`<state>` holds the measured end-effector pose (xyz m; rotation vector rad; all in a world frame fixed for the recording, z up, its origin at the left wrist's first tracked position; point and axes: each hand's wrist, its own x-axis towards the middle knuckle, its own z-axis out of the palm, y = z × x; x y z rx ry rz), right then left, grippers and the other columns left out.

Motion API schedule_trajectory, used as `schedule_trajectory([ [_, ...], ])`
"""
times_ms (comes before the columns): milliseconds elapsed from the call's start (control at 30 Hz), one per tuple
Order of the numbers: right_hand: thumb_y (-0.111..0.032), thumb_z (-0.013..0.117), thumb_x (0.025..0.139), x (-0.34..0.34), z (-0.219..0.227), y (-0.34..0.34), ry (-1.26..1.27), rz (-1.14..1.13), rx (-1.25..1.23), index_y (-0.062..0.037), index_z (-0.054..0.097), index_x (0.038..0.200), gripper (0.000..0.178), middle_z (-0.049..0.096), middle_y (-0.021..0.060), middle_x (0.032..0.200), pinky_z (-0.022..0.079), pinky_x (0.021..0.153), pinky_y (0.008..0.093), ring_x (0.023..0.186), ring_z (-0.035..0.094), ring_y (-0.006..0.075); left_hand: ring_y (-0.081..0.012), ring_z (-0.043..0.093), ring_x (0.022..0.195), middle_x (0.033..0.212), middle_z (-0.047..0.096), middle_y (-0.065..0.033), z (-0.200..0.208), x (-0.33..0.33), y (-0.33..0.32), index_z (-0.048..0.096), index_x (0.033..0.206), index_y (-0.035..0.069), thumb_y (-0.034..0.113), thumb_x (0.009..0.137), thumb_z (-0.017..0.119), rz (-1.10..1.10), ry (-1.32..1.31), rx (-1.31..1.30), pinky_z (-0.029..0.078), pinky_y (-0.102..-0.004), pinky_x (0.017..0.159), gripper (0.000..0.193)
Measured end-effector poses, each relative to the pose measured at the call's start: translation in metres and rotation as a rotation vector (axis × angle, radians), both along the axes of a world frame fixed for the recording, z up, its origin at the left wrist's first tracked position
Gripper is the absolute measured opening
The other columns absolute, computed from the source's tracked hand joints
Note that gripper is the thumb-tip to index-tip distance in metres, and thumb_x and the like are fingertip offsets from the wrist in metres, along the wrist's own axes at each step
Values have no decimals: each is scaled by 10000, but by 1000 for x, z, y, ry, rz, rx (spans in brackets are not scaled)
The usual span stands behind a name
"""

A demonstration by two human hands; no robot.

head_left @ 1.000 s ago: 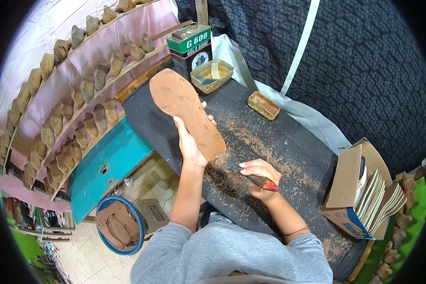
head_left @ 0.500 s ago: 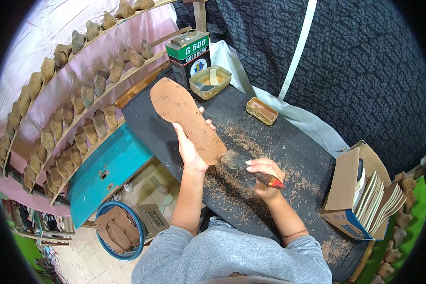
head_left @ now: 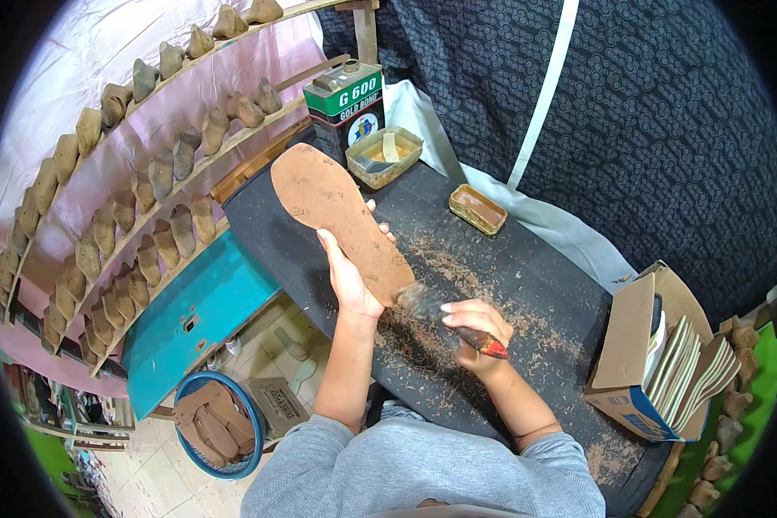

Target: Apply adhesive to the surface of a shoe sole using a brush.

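Left grip [head_left: 351, 281] clamped on brown sole [head_left: 341, 223], held above black surface [head_left: 268, 233]. Right grip [head_left: 482, 331] clamped on brush [head_left: 423, 304], bristles at sole's lower end. Shavings [head_left: 445, 256] scattered on surface.

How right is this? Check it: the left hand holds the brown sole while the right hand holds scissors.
The scissors are wrong: the head view shows the right hand holding a brush. The left hand does hold the brown sole.
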<state>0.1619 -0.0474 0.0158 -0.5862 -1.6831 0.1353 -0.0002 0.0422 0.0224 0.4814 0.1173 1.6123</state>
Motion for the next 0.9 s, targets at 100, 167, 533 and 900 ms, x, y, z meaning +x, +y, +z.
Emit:
schedule_trajectory([
  [100, -7, 641, 697, -5, 4, -2, -15, 69, -4, 8, 625, 866, 171, 654, 152, 865, 538, 690, 337, 796, 654, 256, -216, 543, 848, 1201, 502, -110, -1, 4, 2, 363, 1313, 54, 524, 950, 270, 38, 38, -11, 509, -333, 750, 601],
  [167, -6, 654, 698, -5, 7, -2, -5, 75, 46, 13, 626, 872, 177, 654, 151, 869, 541, 679, 326, 791, 654, 249, -214, 546, 843, 1210, 502, -114, 3, 8, -2, 361, 1315, 61, 527, 949, 265, 78, 78, -18, 508, -332, 746, 600],
  [533, 96, 554, 571, 10, 4, 2, -52, -70, -98, 6, 640, 860, 314, 663, 134, 855, 532, 714, 338, 804, 659, 271, -205, 560, 842, 1212, 510, -107, -6, 7, 0, 374, 1311, 66, 528, 951, 244, 80, 119, -72, 511, -333, 742, 600],
  [900, 53, 582, 606, 15, 3, 7, -53, -91, -64, 7, 639, 848, 253, 655, 140, 844, 532, 706, 338, 785, 653, 270, -213, 560, 825, 1177, 525, -100, -2, 10, -3, 388, 1291, 35, 544, 944, 254, 22, 104, -63, 512, -332, 739, 630],
])
